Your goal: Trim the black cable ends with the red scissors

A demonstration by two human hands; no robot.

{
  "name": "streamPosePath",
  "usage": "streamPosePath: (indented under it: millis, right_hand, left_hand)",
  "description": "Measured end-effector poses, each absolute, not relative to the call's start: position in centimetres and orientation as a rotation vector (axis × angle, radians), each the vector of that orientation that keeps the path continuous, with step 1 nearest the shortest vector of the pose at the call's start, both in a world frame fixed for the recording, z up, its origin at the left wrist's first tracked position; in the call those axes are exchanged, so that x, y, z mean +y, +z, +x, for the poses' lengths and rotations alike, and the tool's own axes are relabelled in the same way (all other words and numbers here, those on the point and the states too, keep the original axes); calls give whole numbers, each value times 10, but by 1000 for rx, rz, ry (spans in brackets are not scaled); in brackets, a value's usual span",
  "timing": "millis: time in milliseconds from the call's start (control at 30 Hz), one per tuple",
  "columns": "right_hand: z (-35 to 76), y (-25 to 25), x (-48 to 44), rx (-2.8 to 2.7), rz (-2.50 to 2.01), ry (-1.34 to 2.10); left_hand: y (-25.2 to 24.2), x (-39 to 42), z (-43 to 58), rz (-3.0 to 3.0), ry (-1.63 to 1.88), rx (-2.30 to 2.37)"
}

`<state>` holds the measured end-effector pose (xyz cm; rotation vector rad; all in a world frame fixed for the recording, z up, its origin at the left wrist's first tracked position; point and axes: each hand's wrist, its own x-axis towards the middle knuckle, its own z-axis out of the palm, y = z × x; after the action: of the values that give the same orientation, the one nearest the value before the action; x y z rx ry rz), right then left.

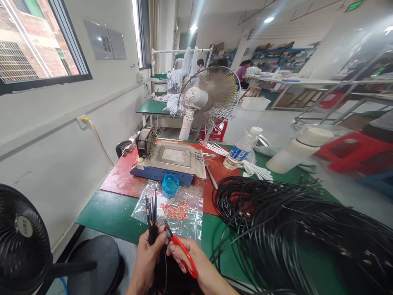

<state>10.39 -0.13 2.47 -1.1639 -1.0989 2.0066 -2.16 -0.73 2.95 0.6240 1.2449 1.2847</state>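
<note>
left hand [147, 250]: i see it wrapped around a bunch of black cables [152, 231], their split ends pointing up over the near edge of the desk [110, 215].
right hand [198, 256]: fingers curled about red-handled scissors [183, 248], blades tilted up and leftward, just beside the left hand; whether they touch a cable, i cannot tell from here.
black coil [260, 213]: a big loose heap of cable, right of both hands.
plastic bag [196, 211]: flat on the desk beyond the hands, with red and yellow bits [175, 209] scattered over it.
blue cup [170, 191]: upright at the bag's far side, in front of the blue-based machine [162, 177].
spoon [211, 176]: right of the machine, on the red mat [119, 176].
bottle [241, 151]: behind the coil, label blue.
pedestal fan [196, 98]: past the desk's far edge.
co-worker [241, 73]: a person in purple, well back.
</note>
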Motion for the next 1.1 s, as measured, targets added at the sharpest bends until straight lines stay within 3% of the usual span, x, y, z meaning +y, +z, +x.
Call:
streamPosePath:
  millis: [267,600,1100]
  right_hand:
    - [126,48,26,-715,-1000,1895]
    - [121,36,11,-1193,-1172,1831]
    - [108,32,18,-1120,-1168,1774]
  left_hand:
    - [17,-16,-22,596,1288,1372]
    - [19,-13,-22,477,1257,1362]
    - [36,-12,-17,456,1243,1239]
